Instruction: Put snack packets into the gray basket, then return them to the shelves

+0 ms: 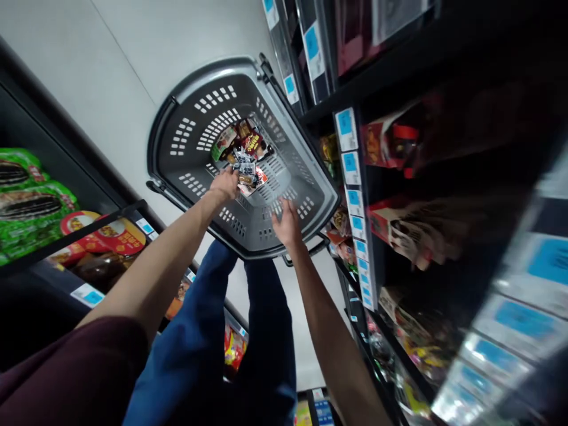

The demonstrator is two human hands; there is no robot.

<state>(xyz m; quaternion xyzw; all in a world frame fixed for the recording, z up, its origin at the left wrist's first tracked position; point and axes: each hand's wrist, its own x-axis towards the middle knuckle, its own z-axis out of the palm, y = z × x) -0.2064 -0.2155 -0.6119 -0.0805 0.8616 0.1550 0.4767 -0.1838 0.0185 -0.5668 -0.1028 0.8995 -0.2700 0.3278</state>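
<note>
A grey plastic shopping basket (177, 130) with slotted walls stands on the floor in front of my legs. Inside, several small snack packets (251, 145) lie on the bottom toward the far side. My left hand (225, 182) reaches in from the left, its fingers curled at the edge of a small silver-and-brown snack packet (247, 171). Beneath that lies a white-and-red packet (257, 182). My right hand (287, 223) is inside the basket by the near wall, thumb and fingers apart, with nothing visible in it.
On the right rises a dark shelf with bagged snacks (412, 231) and blue-and-white price tags (350, 168). A low shelf on the left holds green bags (31, 198) and red-and-yellow packs (119, 234). Pale floor tiles (89, 77) extend beyond the basket. Its black handles (162, 118) rest at the rim.
</note>
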